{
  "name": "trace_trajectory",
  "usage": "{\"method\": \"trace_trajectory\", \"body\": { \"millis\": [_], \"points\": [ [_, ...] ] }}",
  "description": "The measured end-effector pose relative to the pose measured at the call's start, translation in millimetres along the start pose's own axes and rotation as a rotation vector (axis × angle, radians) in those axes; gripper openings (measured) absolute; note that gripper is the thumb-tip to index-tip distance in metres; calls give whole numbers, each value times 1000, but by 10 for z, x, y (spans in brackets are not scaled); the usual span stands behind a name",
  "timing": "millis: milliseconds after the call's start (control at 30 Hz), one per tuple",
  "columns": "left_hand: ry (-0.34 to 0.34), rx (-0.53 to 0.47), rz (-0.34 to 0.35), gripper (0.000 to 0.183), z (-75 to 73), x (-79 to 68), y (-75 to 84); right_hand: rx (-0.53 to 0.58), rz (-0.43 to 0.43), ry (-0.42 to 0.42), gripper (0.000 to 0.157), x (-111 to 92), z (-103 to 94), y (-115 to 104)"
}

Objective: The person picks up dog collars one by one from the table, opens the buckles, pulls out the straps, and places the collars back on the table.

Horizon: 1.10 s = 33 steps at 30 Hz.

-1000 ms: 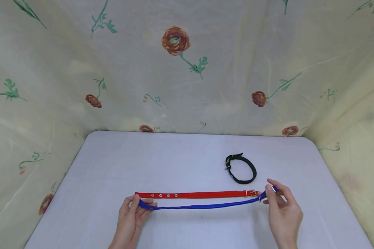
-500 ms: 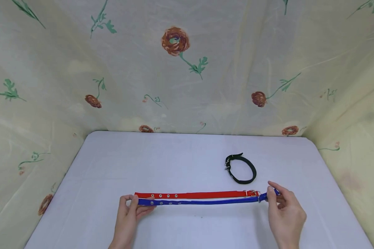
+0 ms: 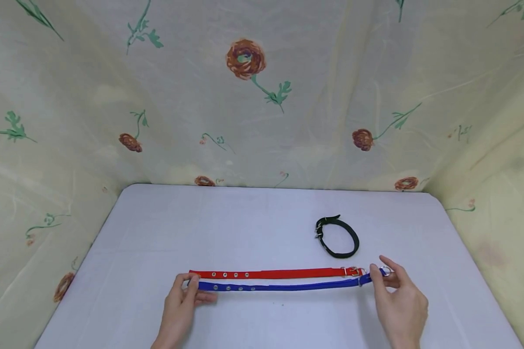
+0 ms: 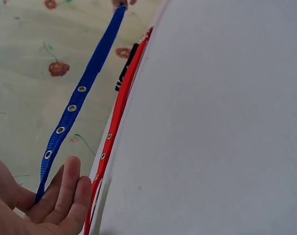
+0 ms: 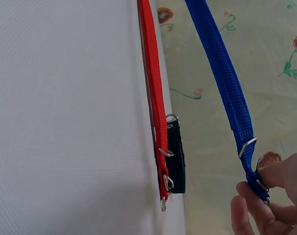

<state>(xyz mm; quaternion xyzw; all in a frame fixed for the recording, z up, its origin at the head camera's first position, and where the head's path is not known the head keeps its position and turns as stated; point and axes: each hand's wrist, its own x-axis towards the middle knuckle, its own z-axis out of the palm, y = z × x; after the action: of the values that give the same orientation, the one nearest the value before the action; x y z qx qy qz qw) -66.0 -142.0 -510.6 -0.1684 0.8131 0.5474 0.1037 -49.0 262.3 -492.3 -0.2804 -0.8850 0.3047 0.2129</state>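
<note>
A blue pet collar (image 3: 288,287) stretches nearly straight between my two hands, raised off the table. My left hand (image 3: 179,303) pinches its plain tip, close to a row of metal eyelets. The buckle end, which carries a metal ring, is pinched between thumb and finger of my right hand (image 3: 399,298); the buckle (image 5: 262,185) shows there in the right wrist view. Just behind the blue strap, a red collar (image 3: 297,274) lies flat and unbuckled on the table, its eyelets at the left and its buckle at the right. The two straps run side by side.
A black collar (image 3: 357,237), fastened into a loop, lies farther back on the right. All of this is on a white table (image 3: 157,228). A flowered curtain (image 3: 288,135) surrounds the table at the back and both sides.
The blue strap has been turned so its eyelets show, and drawn straighter. Since half a second ago it has shifted slightly toward me and to the right at its left end.
</note>
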Motion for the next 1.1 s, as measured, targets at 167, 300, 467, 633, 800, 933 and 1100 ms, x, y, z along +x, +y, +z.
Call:
{"method": "trace_trajectory", "body": {
  "millis": [167, 300, 467, 633, 800, 933, 1100],
  "points": [
    [16, 71, 13, 37, -8, 16, -21, -43, 42, -43, 37, 19, 4, 30],
    [53, 137, 40, 32, -20, 14, -32, -71, 80, -95, 43, 39, 16, 40],
    [58, 154, 65, 30, -29, 24, -55, -89, 80, -116, 43, 44, 31, 73],
    [51, 153, 64, 29, -38, 46, -71, -95, 72, -125, 44, 45, 50, 110],
    [47, 151, 41, 30, -52, 62, -78, -93, 68, -130, 45, 41, 75, 137],
    [71, 195, 43, 29, -64, 74, -74, -90, 62, -134, 45, 33, 96, 161],
    [103, 257, 69, 27, -63, 113, -78, -87, 71, -145, 47, 36, 134, 196]
  ]
}}
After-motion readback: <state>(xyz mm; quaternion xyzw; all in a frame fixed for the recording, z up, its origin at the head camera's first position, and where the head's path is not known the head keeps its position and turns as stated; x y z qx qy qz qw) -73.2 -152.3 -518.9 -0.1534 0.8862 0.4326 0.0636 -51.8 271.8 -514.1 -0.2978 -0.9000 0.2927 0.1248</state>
